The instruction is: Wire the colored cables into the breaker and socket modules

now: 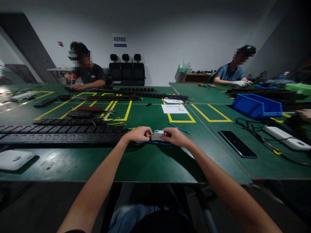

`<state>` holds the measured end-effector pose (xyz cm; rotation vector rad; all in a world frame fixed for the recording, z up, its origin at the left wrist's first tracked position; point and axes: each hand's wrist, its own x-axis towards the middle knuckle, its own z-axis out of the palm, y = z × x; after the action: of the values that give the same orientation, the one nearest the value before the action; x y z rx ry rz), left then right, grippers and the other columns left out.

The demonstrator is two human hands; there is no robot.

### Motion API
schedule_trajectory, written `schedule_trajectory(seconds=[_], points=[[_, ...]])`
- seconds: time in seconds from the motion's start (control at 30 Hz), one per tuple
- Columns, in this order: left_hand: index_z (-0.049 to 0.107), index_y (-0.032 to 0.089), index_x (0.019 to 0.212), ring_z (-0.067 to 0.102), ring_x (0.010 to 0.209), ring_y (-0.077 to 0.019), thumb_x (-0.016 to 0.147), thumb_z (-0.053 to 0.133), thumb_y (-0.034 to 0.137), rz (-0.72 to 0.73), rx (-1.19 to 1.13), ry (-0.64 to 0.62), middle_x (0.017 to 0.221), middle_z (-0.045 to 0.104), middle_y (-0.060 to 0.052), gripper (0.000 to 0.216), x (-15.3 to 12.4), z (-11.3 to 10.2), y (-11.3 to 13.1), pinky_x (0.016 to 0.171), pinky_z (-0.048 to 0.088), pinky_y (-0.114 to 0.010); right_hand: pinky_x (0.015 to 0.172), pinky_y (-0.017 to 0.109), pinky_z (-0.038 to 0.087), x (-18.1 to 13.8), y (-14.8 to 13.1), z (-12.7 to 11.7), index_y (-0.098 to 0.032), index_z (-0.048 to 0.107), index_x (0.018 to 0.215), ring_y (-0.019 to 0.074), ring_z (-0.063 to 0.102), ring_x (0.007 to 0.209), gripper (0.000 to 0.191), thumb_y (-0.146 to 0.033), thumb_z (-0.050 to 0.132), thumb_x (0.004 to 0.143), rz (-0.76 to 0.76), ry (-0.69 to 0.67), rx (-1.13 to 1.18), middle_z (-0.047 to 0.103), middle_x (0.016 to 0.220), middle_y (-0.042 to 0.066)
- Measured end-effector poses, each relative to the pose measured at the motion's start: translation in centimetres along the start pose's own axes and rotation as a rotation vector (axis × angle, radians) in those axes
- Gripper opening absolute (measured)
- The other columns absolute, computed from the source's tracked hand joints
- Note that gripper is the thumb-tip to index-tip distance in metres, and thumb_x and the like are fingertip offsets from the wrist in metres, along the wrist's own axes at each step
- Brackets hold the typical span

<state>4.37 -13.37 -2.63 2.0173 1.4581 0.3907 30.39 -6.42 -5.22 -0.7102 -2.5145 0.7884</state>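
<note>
A small white circuit breaker (pixel 158 135) with a blue part on top is between my two hands, just over the green table (pixel 150 165). My left hand (pixel 139 133) is closed in a pinch at its left end, where short red and yellow wires show. The fingers of my right hand (pixel 176 136) close on its right end, beside a wire. Under the hands a blue wire (pixel 165 143) runs along the table. Long black power strips (pixel 60 137) lie to the left, reaching close to my left hand. A short blue wire (pixel 178 128) lies behind my right hand.
A phone (pixel 238 143), a white adapter (pixel 286 137) with black cables and a blue bin (pixel 257 105) are on the right. Paper sheets (pixel 174 109) and more strips (pixel 80 114) lie farther back. At left is a white device (pixel 16 159). Two people sit across the table.
</note>
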Motion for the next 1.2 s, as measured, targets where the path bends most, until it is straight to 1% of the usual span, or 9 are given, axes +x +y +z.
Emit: schedule_trajectory(seconds=[0.17, 0.4, 0.5, 0.63, 0.7, 0.87, 1.03, 1.2], points=[[0.070, 0.016, 0.105, 0.067, 0.076, -0.0179, 0.075, 0.068, 0.025, 0.045, -0.026, 0.049, 0.089, 0.073, -0.004, 0.031, 0.0, 0.2, -0.1, 0.064, 0.046, -0.025, 0.063, 0.027, 0.034, -0.1, -0.4, -0.2, -0.020, 0.066, 0.086, 0.0162, 0.053, 0.070, 0.019, -0.038, 0.066, 0.091, 0.000, -0.001, -0.022, 0.063, 0.077, 0.001], [0.069, 0.016, 0.098, 0.068, 0.086, -0.0188, 0.078, 0.071, 0.025, 0.155, -0.147, 0.228, 0.095, 0.074, -0.007, 0.022, -0.2, 0.0, 0.5, 0.078, 0.053, -0.030, 0.062, 0.026, 0.034, 0.0, -0.7, -0.3, -0.020, 0.066, 0.088, 0.0159, 0.053, 0.069, 0.018, -0.037, 0.066, 0.091, 0.008, -0.008, -0.020, 0.063, 0.075, 0.001], [0.070, 0.015, 0.099, 0.068, 0.088, -0.0191, 0.080, 0.072, 0.025, 0.189, -0.165, 0.273, 0.097, 0.075, -0.008, 0.022, -0.1, 0.2, 1.0, 0.081, 0.054, -0.031, 0.062, 0.026, 0.035, 0.0, -0.6, -0.3, -0.020, 0.067, 0.089, 0.0157, 0.054, 0.068, 0.018, -0.037, 0.065, 0.091, 0.005, -0.011, -0.004, 0.063, 0.076, 0.001], [0.070, 0.015, 0.109, 0.069, 0.091, -0.0204, 0.080, 0.076, 0.031, 0.209, -0.152, 0.245, 0.102, 0.075, -0.009, 0.033, 0.1, 0.8, 1.2, 0.084, 0.055, -0.033, 0.062, 0.026, 0.034, 0.0, -0.6, -0.2, -0.020, 0.066, 0.088, 0.0157, 0.054, 0.068, 0.018, -0.037, 0.064, 0.092, -0.004, -0.007, -0.005, 0.063, 0.076, 0.000], [0.070, 0.015, 0.110, 0.069, 0.092, -0.0207, 0.079, 0.078, 0.032, 0.203, -0.128, 0.225, 0.103, 0.075, -0.008, 0.036, 0.2, 1.0, 1.0, 0.084, 0.055, -0.033, 0.062, 0.026, 0.034, 0.0, -0.7, -0.2, -0.019, 0.066, 0.088, 0.0155, 0.053, 0.067, 0.018, -0.037, 0.064, 0.092, -0.009, -0.002, -0.017, 0.063, 0.075, 0.000], [0.071, 0.016, 0.109, 0.070, 0.091, -0.0203, 0.079, 0.078, 0.029, 0.172, -0.123, 0.213, 0.100, 0.076, -0.007, 0.033, 0.1, 0.9, 0.6, 0.081, 0.055, -0.031, 0.062, 0.027, 0.035, 0.0, -0.8, -0.2, -0.019, 0.066, 0.088, 0.0156, 0.054, 0.067, 0.019, -0.038, 0.063, 0.092, -0.023, -0.006, -0.029, 0.063, 0.075, 0.000], [0.072, 0.016, 0.108, 0.072, 0.087, -0.0210, 0.076, 0.081, 0.030, 0.172, -0.135, 0.159, 0.096, 0.077, -0.007, 0.036, 0.3, 0.9, 0.2, 0.078, 0.055, -0.031, 0.063, 0.027, 0.038, 0.0, -0.4, -0.1, -0.019, 0.068, 0.091, 0.0166, 0.056, 0.067, 0.022, -0.040, 0.065, 0.091, -0.024, -0.002, 0.000, 0.065, 0.076, 0.002], [0.071, 0.016, 0.109, 0.072, 0.089, -0.0202, 0.077, 0.075, 0.021, 0.146, -0.150, 0.147, 0.099, 0.078, -0.007, 0.033, 0.2, 1.0, 0.4, 0.081, 0.055, -0.030, 0.063, 0.028, 0.039, 0.0, -0.3, -0.1, -0.019, 0.069, 0.091, 0.0166, 0.057, 0.067, 0.021, -0.040, 0.065, 0.091, -0.022, -0.004, 0.005, 0.066, 0.076, 0.002]])
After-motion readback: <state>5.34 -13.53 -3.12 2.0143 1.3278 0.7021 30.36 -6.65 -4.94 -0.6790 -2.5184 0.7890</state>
